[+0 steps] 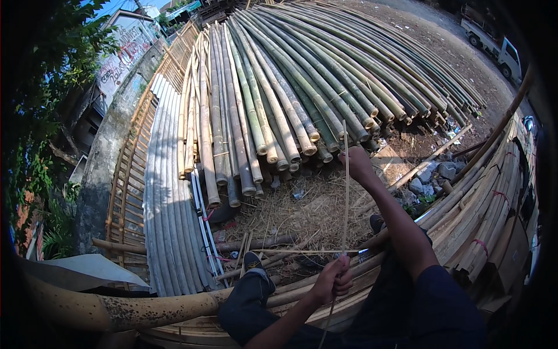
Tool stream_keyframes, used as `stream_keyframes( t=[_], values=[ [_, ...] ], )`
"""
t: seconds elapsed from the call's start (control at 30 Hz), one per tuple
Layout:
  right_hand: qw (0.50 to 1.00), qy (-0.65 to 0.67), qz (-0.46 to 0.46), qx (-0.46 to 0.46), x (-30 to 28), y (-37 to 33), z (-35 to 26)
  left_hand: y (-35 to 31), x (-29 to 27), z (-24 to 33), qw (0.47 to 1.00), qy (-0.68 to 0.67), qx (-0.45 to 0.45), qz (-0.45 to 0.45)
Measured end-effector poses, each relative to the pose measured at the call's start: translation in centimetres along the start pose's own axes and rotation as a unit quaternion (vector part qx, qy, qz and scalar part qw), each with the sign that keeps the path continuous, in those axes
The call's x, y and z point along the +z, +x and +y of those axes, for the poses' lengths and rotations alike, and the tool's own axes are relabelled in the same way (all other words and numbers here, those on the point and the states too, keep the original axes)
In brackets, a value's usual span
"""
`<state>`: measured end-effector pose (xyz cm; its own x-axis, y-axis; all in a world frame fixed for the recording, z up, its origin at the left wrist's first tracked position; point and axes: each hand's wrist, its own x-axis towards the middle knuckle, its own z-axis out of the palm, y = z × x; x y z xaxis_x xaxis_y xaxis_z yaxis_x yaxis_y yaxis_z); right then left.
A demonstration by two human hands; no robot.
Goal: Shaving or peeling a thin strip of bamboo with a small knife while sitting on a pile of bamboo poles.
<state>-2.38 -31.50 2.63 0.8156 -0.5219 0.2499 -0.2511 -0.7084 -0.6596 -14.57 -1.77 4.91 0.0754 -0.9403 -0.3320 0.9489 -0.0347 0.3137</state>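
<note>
A long, thin bamboo strip (346,203) stands nearly upright in front of me, its top end rising above my right fist. My left hand (333,280) is closed around its lower part, and the strip's tail runs on down past the wrist toward my lap. Higher up, with the arm stretched out, my right hand (356,164) is closed on the same strip. Just above the left fist, another thin pale strip (290,251) lies crosswise; whether it touches the hand I cannot tell. The palm sides of both hands are hidden.
A large stack of bamboo poles (256,104) spreads ahead, cut ends toward me. Corrugated sheets (168,192) and a bamboo lattice (125,186) lie left. A thick bamboo pole (157,311) crosses by my legs. Tied bundles of split bamboo (482,227) fill the right; a truck (494,46) stands beyond.
</note>
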Motion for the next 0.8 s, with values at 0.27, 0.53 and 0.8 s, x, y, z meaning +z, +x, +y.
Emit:
stream_keyframes(
  t=[0.27, 0.53, 0.8],
  values=[
    [0.698, 0.624, -0.319, 0.147, 0.3, -3.0, -7.0, -0.2, -3.4, 5.1, 0.995, -0.070, 0.073, -0.026],
    [0.740, 0.531, -0.386, 0.142, 3.0, -5.4, -8.5, 0.4, -4.3, 7.0, 0.989, -0.071, 0.130, -0.002],
    [0.958, 0.139, -0.239, -0.074, 4.6, -6.2, -7.2, 0.0, -4.6, 7.9, 0.980, -0.045, 0.182, 0.072]
  ],
)
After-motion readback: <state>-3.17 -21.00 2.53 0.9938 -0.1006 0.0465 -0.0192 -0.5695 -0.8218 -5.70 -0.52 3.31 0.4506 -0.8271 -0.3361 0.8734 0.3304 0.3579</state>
